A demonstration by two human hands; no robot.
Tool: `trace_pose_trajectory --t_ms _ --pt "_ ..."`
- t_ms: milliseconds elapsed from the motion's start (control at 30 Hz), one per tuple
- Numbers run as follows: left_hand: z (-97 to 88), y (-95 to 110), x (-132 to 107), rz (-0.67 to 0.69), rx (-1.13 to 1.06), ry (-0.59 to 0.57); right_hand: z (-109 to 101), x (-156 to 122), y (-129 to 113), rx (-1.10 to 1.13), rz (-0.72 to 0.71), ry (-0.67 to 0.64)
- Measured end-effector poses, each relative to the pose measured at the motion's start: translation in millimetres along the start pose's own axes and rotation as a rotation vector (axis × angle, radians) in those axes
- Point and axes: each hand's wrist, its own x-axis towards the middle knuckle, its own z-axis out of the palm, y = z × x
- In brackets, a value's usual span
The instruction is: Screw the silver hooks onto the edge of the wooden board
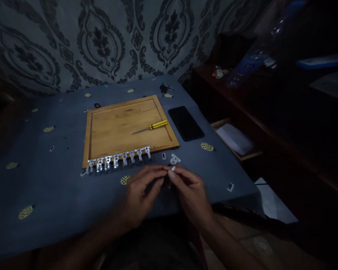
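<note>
My left hand (pixel 142 191) and my right hand (pixel 190 193) meet above the near edge of the table, fingers pinched together. What lies between the fingertips is too small and dark to make out; a pale spot shows at my right thumb tip. Just beyond the fingers lies a loose metal hook piece (pixel 175 159). A row of several silver metal hooks (pixel 116 161) runs along the near edge of a framed wooden panel (pixel 112 127). On the panel rests a screwdriver (pixel 157 124) with a yellow handle, its shaft pointing left.
A black phone (pixel 186 123) lies right of the panel, and dark keys (pixel 165 89) lie behind it. The patterned blue cloth (pixel 62 176) covers the table. At right stand a dark wooden cabinet (pixel 236 101), an open drawer (pixel 236 139) and a plastic bottle (pixel 248 63).
</note>
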Motion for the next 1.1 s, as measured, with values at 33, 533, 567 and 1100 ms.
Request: trace_pose_trajectory --t_ms 33,533,567,1100 --pt "-3.7 0 3 0.029 0.034 -0.023 -1 4 -2 0.000 0.018 -0.005" --pt "-47.7 -24 62 -0.059 0.557 -0.298 -7 61 -15 -0.172 0.147 -0.246" --pt "-44.8 -23 63 -0.061 0.567 -0.324 -7 62 -14 -0.171 0.154 -0.238" --pt "-31.9 -34 71 -0.026 0.623 -0.372 -4 75 -11 -0.201 0.262 -0.392"
